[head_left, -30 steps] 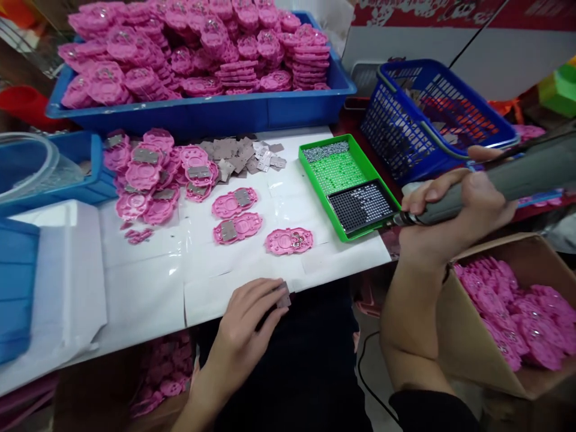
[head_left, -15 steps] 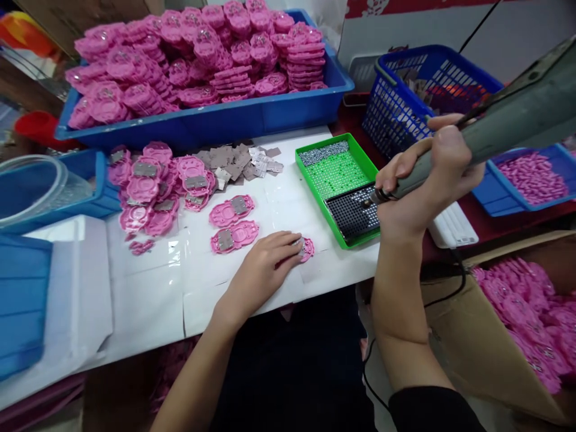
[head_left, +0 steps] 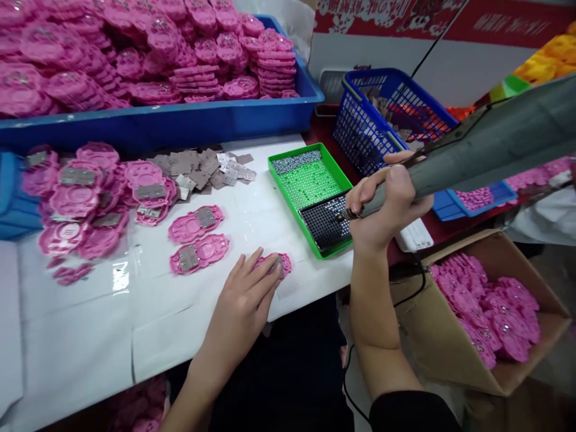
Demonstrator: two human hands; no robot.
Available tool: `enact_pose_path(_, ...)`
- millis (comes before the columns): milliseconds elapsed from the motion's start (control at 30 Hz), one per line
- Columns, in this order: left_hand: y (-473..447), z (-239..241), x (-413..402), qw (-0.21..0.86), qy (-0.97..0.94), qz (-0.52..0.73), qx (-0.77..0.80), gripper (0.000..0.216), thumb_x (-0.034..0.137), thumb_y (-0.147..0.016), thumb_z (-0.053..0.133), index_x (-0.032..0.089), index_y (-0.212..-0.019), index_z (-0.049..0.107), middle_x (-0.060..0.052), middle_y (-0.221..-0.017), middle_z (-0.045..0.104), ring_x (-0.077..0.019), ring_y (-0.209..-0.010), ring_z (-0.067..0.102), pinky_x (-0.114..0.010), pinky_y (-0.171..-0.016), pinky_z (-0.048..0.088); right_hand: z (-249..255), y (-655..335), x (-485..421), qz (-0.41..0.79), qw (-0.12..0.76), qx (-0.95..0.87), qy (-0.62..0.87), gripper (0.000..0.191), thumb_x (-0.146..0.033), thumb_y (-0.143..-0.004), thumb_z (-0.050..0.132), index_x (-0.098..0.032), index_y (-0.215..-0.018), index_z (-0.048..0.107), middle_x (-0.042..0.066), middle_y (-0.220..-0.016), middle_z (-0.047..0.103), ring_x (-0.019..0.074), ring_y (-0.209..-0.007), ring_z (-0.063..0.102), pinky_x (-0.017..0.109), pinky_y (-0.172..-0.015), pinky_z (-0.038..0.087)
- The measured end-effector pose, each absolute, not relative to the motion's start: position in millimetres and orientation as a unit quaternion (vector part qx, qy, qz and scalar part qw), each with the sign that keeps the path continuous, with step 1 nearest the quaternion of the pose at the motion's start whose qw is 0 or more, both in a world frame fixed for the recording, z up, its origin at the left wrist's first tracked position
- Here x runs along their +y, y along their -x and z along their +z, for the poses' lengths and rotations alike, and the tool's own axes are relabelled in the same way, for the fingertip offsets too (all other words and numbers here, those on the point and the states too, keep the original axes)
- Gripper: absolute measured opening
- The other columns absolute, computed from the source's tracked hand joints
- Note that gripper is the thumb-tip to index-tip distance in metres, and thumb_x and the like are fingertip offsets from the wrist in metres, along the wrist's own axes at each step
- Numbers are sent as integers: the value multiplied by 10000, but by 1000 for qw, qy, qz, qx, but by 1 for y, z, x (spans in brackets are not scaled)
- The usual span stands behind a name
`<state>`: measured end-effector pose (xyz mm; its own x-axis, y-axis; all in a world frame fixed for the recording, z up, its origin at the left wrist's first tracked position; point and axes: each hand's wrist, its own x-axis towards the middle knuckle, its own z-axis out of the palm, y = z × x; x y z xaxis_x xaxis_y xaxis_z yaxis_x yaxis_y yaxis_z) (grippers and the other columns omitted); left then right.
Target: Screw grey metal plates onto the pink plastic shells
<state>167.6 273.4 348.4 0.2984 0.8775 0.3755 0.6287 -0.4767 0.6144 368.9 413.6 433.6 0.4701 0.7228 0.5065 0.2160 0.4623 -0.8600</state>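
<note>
My left hand (head_left: 243, 303) lies flat on the white table, fingers spread over a pink plastic piece (head_left: 282, 261) near the front edge, a small grey metal plate under the fingertips. My right hand (head_left: 387, 207) grips a grey electric screwdriver (head_left: 472, 153), its tip down on the black screw grid (head_left: 324, 221) inside the green tray (head_left: 335, 165). Two more pink pieces with metal plates (head_left: 198, 237) lie just left of my left hand.
A big blue bin (head_left: 180, 123) of pink pieces stands at the back. Loose pink pieces (head_left: 81, 198) and grey plates (head_left: 198, 165) lie mid-table. A blue basket (head_left: 382, 120) sits right of the tray; a cardboard box (head_left: 477, 360) of pink pieces stands below right.
My left hand went from the table's front edge, holding a small plate, onto the pink piece and stays there. My right hand brought the screwdriver tip down onto the black grid.
</note>
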Motion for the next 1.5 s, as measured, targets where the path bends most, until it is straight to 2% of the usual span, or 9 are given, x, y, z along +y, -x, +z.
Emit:
enact_pose_path(267,-174,353,263,206,-761,372,490,203,171,-1007,598,237,-1176,691,-50,-1312,723,-258,-1310,627,-563,-1200,446,436,-369,440,152,746,-469,448,216,-480,-898,498,-271,-950,506,-102,-526,302,108,-335,326,262,-360,301)
enact_pose_path(500,-175,351,262,219,-762,353,497,268,211,-1013,600,209,-1279,638,-67,-1339,707,-260,-1339,605,-531,-1209,437,428,-369,455,197,746,-469,430,188,-435,-866,576,-280,-958,524,-98,-511,323,116,-354,345,269,-379,299)
enact_pose_path(733,-177,350,262,163,-782,362,481,245,152,-1017,575,191,-1249,646,-85,-1362,697,-278,-1393,566,-536,-1201,445,424,-367,457,220,749,-464,419,160,-400,-852,589,-285,-936,516,-102,-501,345,117,-343,337,278,-387,306)
enact_pose_path(933,-179,351,263,135,-788,357,484,232,195,-1015,592,165,-1239,648,-130,-1457,628,-310,-1391,566,-546,-1167,484,422,-370,459,221,747,-482,402,194,-412,-864,612,-279,-940,492,-106,-512,353,111,-341,337,276,-385,292)
enact_pose_path(1233,-180,350,267,136,-781,371,483,209,158,-1006,595,175,-1204,662,-92,-1348,708,-303,-1329,620,-537,-1132,522,415,-371,466,213,751,-492,386,140,-368,-866,620,-287,-922,521,-106,-499,362,105,-336,327,265,-354,261)
enact_pose_path(1400,-181,352,268,130,-772,379,494,199,173,-995,615,170,-1187,669,-91,-1328,720,-304,-1307,637,-522,-1121,533,438,-364,437,214,799,-436,355,109,-291,-798,602,-266,-836,503,-106,-479,353,83,-324,301,255,-316,253)
enact_pose_path(1500,-180,353,269,146,-770,370,498,217,180,-1004,595,180,-1209,665,-80,-1341,714,-300,-1330,621,-520,-1125,528,453,-351,396,303,771,-485,281,106,-274,-815,559,-223,-897,603,-100,-474,341,76,-310,280,253,-300,291)
